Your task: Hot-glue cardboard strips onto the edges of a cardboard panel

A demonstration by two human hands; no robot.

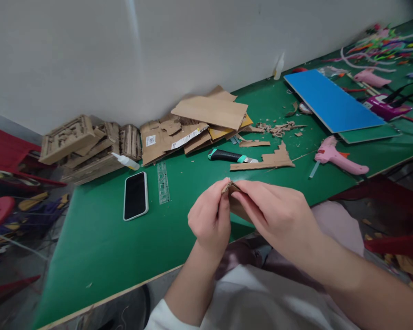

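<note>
My left hand and my right hand meet over the near edge of the green table. Both pinch a small brown cardboard piece between fingertips; most of it is hidden behind my fingers. Just beyond them lie a notched cardboard strip and a black and teal utility knife.
A phone and a clear ruler lie to the left. Cardboard stacks, flat cardboard sheets and a glue bottle sit along the wall. A pink glue gun, a blue board and craft clutter occupy the right.
</note>
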